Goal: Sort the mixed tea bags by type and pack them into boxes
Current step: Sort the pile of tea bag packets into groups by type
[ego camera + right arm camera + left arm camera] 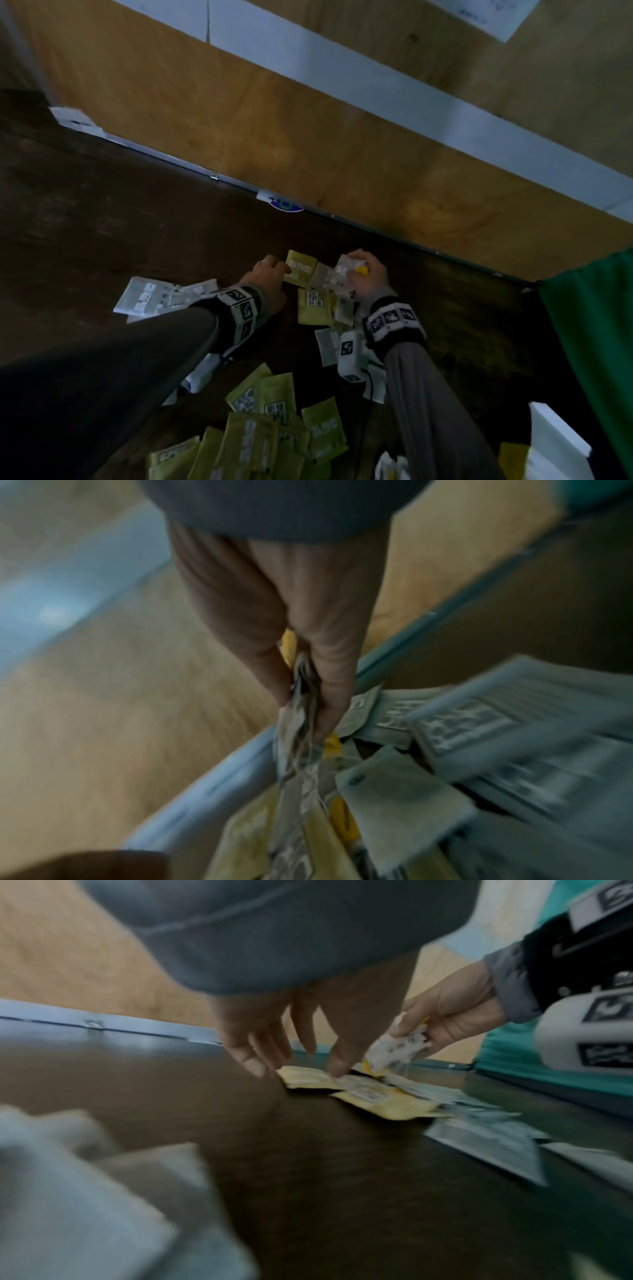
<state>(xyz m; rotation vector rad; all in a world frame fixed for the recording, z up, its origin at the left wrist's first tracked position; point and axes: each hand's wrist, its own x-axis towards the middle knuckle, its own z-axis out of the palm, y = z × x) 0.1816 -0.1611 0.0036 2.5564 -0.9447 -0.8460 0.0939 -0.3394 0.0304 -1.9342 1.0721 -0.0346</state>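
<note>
Tea sachets lie mixed on a dark table [102, 205]. My left hand [286, 270] reaches forward with straight fingers, and its fingertips [337, 1069] press on a yellow sachet [303, 269] lying flat. Just to its right, my right hand [352, 270] pinches a small bunch of white tea bags [342, 267] with a yellow tag, lifted off the table. The left wrist view shows that bunch of white tea bags [397, 1050] hanging from the right hand [411, 1039]. In the blurred right wrist view, thumb and fingers of the right hand [301, 696] clamp the bunch of white tea bags [298, 723].
A heap of yellow sachets [267, 431] lies near me. White sachets [147, 298] sit left of my left wrist, with more white sachets [327, 346] under my right wrist. A white box [555, 442] stands at the lower right beside green cloth [596, 325]. The table's far edge [376, 229] is close ahead.
</note>
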